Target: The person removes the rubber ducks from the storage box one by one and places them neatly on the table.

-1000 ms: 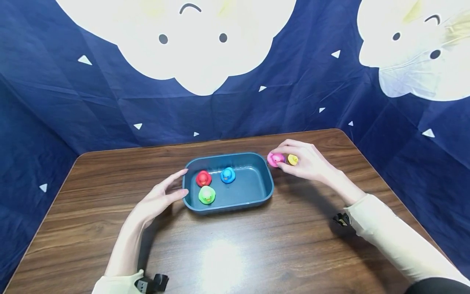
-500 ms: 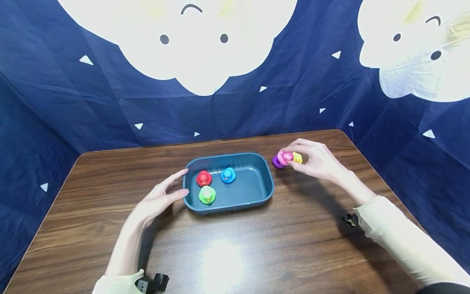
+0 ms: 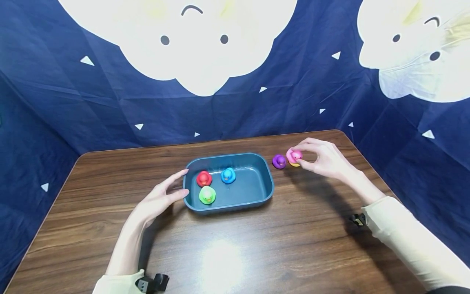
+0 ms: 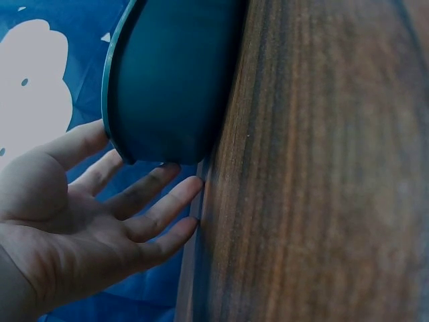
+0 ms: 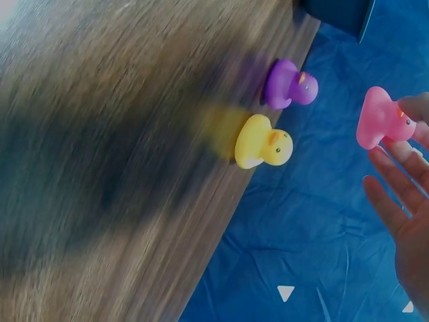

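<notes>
My right hand [image 3: 324,160] pinches a pink rubber duck [image 3: 293,154] by its head between thumb and fingertips. In the right wrist view the pink duck is lifted well above the table. Below it stands a yellow rubber duck [image 5: 251,144], mostly hidden by the pink one in the head view. Just left of these is a purple rubber duck [image 3: 279,161]. My left hand [image 3: 156,200] rests with spread fingers against the left end of a dark blue plastic bin [image 3: 253,201]; its fingertips touch the rim and end wall. Inside are red [image 3: 203,178], blue [image 3: 228,175] and green [image 3: 207,195] rubber ducks.
The brown wooden table [image 3: 286,245] has its back edge just behind the bin and ducks. A dark blue curtain [image 3: 110,118] with white clouds and triangles surrounds it. Dark wrist gear [image 3: 152,282] sits at the left cuff.
My right hand has carried the pink duck rightward from beside the bin, over the purple duck to above the yellow one. The purple duck has come into view. My left hand stays put.
</notes>
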The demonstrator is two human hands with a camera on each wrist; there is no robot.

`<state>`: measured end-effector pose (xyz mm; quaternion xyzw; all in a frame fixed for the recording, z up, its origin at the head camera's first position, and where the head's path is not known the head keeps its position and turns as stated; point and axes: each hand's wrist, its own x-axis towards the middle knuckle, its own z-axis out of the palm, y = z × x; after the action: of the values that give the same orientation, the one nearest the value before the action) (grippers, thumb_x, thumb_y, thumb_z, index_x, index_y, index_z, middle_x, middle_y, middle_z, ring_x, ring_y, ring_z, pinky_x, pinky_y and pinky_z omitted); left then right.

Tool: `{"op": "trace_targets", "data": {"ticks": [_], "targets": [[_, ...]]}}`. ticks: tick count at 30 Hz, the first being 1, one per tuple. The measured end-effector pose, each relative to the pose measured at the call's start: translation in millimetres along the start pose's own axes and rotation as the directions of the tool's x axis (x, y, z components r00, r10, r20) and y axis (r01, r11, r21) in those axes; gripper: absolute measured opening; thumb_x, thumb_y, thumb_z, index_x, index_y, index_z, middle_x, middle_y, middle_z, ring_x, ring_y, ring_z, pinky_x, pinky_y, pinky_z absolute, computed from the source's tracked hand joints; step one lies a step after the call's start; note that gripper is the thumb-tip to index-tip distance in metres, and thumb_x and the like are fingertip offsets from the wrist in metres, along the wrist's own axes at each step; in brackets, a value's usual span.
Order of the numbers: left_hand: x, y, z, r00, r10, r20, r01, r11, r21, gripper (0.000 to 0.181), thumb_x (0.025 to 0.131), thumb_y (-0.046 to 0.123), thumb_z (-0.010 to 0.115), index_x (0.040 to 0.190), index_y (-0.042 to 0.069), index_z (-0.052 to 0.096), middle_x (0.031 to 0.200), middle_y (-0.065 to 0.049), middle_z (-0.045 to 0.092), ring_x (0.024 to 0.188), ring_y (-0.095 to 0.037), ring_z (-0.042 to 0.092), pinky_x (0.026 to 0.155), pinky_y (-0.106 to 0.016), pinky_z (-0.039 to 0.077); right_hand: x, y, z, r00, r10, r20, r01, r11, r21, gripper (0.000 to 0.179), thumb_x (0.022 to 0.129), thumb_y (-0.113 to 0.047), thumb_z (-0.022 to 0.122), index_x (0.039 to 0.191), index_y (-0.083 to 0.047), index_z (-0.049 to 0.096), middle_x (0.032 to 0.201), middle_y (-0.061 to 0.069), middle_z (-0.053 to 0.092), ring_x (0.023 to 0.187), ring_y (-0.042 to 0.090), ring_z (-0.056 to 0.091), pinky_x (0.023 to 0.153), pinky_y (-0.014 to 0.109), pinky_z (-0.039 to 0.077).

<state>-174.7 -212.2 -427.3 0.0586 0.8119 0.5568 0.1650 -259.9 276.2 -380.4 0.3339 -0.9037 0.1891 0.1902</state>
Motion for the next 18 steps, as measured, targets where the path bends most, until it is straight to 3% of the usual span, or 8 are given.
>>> {"op": "trace_targets", "data": {"ticks": [18], "targets": [[-1.5,2.3,-0.2,1.000,-0.010,0.001,0.010,1.000,0.008,0.072,0.102,0.027,0.065,0.163,0.023,0.029,0.161,-0.023,0.040,0.145,-0.043,0.047,0.123,-0.063,0.029,-13.1,28,-5,0.999,0.044,0.005,-0.044,0.998,-0.051,0.032,0.080,-0.010,0.084,0.111,-0.013,0.078,0.099,-0.001,0.076,0.090,0.022,0.073,0.076,0.041,0.054]]}}
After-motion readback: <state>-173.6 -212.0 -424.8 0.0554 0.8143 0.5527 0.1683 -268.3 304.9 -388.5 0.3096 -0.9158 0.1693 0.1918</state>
